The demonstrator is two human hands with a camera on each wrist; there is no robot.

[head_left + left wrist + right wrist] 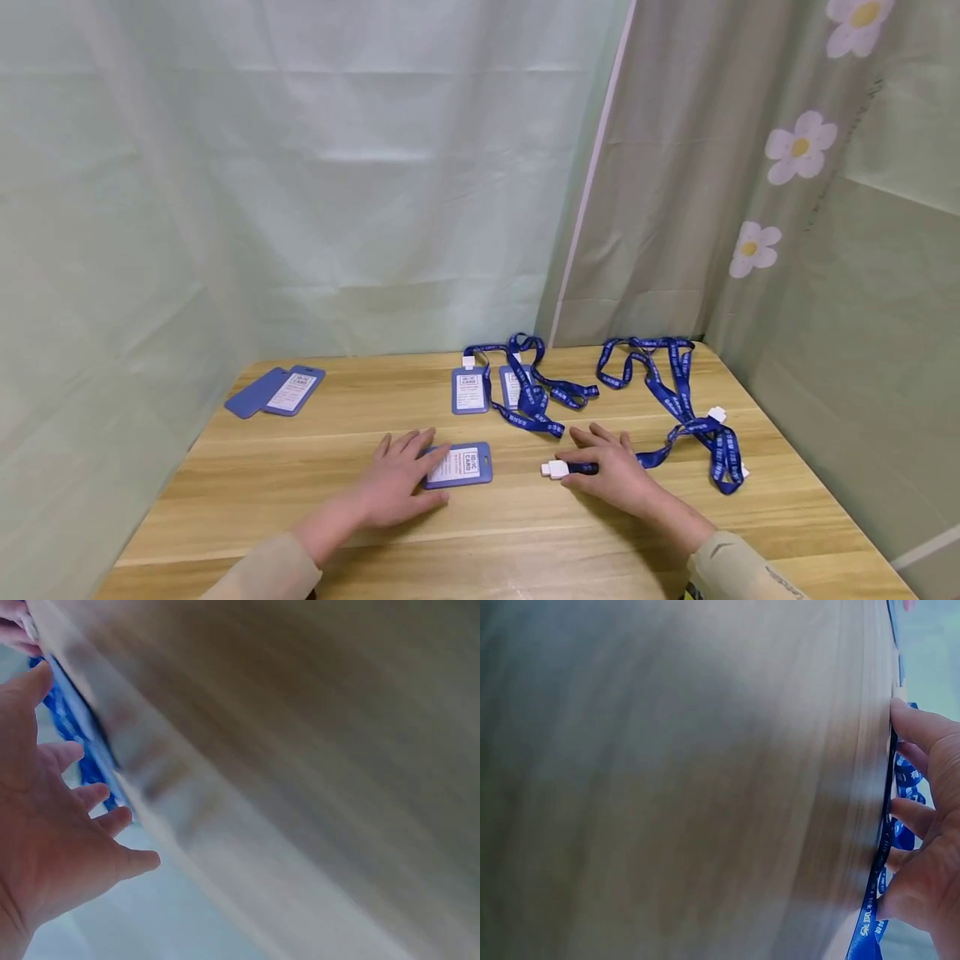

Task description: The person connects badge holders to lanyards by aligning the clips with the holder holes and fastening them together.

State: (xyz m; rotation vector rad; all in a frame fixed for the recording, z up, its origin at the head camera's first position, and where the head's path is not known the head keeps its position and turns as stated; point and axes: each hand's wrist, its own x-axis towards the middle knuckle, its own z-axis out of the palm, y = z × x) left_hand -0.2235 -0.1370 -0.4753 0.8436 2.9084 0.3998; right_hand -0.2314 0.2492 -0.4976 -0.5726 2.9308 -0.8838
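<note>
A blue ID card holder [465,467] lies flat near the middle of the table, its slotted end pointing right. My left hand [401,483] is over its left end, fingers spread and thumb by the lower edge. In the left wrist view the left hand [67,802] has its fingers apart beside the table edge. My right hand [615,471] pinches a blue lanyard [583,468] between thumb and index finger, just behind its white clip [556,469]. The clip points left toward the holder, apart from it. In the right wrist view the strap [881,870] trails below the right hand [930,817].
Two blue card holders [294,390] overlap at the back left. At the back middle, two holders [469,392] with lanyards [534,400] lie side by side. More blue lanyards [678,392] lie tangled on the right. Curtains [420,183] hang behind the wooden table [360,558].
</note>
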